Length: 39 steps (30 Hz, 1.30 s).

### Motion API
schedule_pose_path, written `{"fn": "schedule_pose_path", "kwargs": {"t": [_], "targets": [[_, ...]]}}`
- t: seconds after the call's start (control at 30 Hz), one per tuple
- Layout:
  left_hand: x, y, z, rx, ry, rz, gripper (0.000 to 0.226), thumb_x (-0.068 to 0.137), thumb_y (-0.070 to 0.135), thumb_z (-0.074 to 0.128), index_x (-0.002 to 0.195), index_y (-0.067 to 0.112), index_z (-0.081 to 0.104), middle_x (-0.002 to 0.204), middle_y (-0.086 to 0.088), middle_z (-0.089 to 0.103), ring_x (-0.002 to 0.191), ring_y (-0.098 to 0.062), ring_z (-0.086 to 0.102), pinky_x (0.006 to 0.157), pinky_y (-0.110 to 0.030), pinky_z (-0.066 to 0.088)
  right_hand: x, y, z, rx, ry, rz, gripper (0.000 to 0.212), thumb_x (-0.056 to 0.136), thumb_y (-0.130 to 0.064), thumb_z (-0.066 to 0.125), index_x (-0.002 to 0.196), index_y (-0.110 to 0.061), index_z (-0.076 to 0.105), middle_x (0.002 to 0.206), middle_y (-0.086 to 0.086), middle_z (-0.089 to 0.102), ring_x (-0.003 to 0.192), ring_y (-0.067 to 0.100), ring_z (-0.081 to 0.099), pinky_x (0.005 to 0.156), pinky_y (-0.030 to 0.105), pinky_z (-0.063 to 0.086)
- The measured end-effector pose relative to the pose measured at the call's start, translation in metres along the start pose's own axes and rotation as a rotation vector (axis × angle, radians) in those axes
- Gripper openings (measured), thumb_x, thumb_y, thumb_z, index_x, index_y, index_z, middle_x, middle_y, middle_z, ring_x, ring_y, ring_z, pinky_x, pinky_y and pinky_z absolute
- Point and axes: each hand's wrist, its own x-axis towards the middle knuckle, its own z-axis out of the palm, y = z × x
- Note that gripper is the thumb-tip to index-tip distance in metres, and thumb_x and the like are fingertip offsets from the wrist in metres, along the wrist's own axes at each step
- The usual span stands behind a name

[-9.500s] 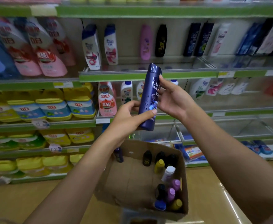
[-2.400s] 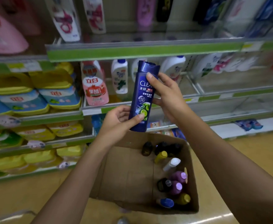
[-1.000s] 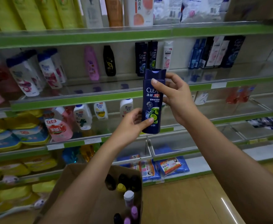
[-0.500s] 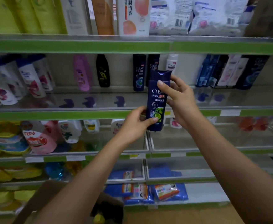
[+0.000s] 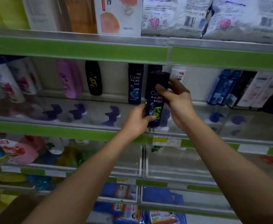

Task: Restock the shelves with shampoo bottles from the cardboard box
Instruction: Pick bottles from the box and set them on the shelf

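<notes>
Both hands on dark blue Clear shampoo bottle (image 5: 156,101), held upright over the glass shelf (image 5: 68,128), centre frame. Left hand (image 5: 136,122) grips the bottle's base, thumb across the lime label. Right hand (image 5: 177,101) grasps the upper half from 3 o'clock, fingers wrapped near the cap. At 10 o'clock of it stands another Clear bottle (image 5: 135,84) at the shelf back; white Clear bottle (image 5: 178,75) at 1 o'clock. Cardboard box corner (image 5: 14,207) at 7 o'clock, blurred.
</notes>
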Motion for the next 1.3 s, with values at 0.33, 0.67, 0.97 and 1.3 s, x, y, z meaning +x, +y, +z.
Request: {"fn": "schedule_pose_path", "kwargs": {"t": [0.33,0.67,0.97,1.3], "targets": [[0.058,-0.013,0.016,0.126,0.089,-0.017,0.039,0.089,0.012,0.060,0.126,0.012,0.049,0.127,-0.008,0.058,0.116,-0.024,0.054,0.087,-0.022,0.038,0.050,0.023,-0.009,-0.015,-0.048,-0.004,0.038,0.083,-0.005,0.070,0.119,-0.009,0.060,0.104,0.005,0.069,0.098,0.019,0.065,0.090,0.035,0.054],[0.099,-0.019,0.026,0.202,0.116,-0.100,0.030,0.091,0.009,0.056,0.120,0.008,0.050,0.117,-0.009,0.060,0.106,-0.021,0.056,0.083,-0.027,0.040,0.080,0.033,-0.012,-0.142,-0.034,-0.038,0.043,0.084,-0.013,0.072,0.122,-0.005,0.056,0.100,-0.003,0.063,0.087,-0.001,0.062,0.080,0.019,0.051],[0.109,-0.020,0.029,0.175,0.131,-0.104,0.030,0.091,0.006,0.051,0.121,0.006,0.050,0.118,-0.013,0.059,0.107,-0.026,0.056,0.085,-0.028,0.042,0.092,0.035,-0.010,-0.187,-0.028,-0.055,0.025,0.082,-0.011,0.073,0.101,-0.012,0.056,0.089,-0.006,0.065,0.079,-0.004,0.065,0.081,0.023,0.054],[0.098,-0.018,0.022,0.110,0.137,-0.184,0.038,0.082,0.010,0.067,0.117,0.005,0.054,0.117,-0.012,0.063,0.109,-0.025,0.058,0.096,-0.038,0.047,0.081,0.033,-0.020,-0.182,-0.015,0.007,0.057,0.079,-0.009,0.076,0.127,-0.011,0.045,0.110,-0.001,0.055,0.105,0.011,0.056,0.095,0.025,0.049]]}}
